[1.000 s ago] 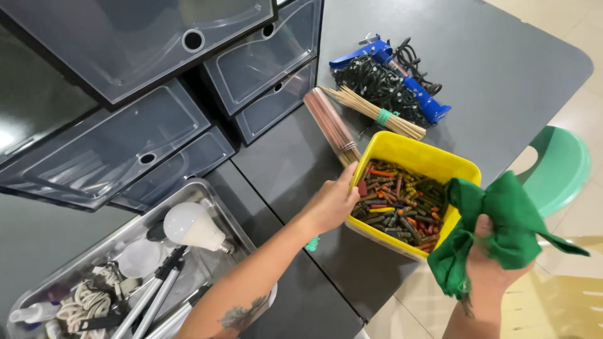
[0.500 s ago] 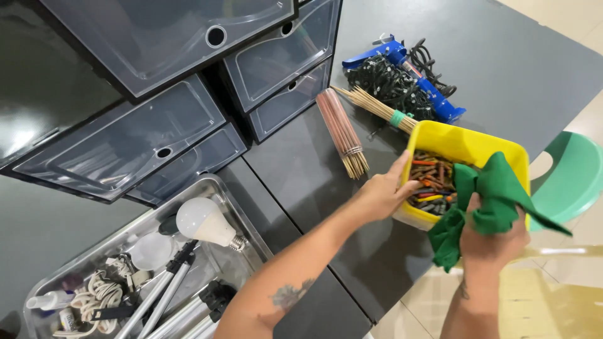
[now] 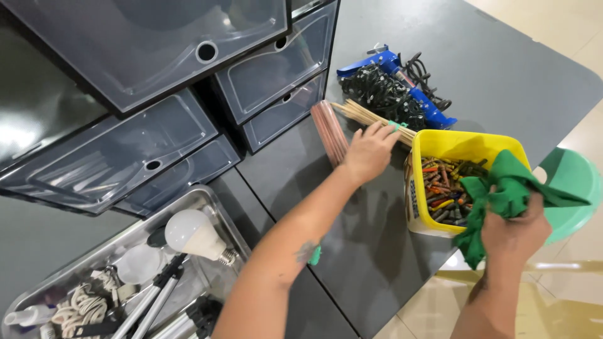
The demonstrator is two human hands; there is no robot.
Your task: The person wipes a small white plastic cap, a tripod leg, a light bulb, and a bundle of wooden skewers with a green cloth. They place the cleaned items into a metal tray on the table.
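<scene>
My left hand [image 3: 367, 150] reaches across the dark table [image 3: 370, 238], fingers spread, touching a bundle of thin wooden sticks [image 3: 370, 119] tied with a green band. A bunch of reddish-brown sticks [image 3: 330, 130] lies just left of it. My right hand [image 3: 515, 229] is closed on a crumpled green cloth [image 3: 509, 191] above the near corner of a yellow bin [image 3: 452, 143] that holds several crayon-like sticks [image 3: 443, 188].
Stacked clear-fronted drawers [image 3: 188, 94] fill the upper left. A metal tray [image 3: 217, 201] at lower left holds a light bulb [image 3: 191, 233], rods and cord. A blue tool with black string lights [image 3: 392, 88] lies behind the bin. A green stool [image 3: 575, 188] stands right of the table edge.
My left hand left the yellow bin's edge and moved up to the wooden stick bundle. My right hand with the green cloth came in over the bin.
</scene>
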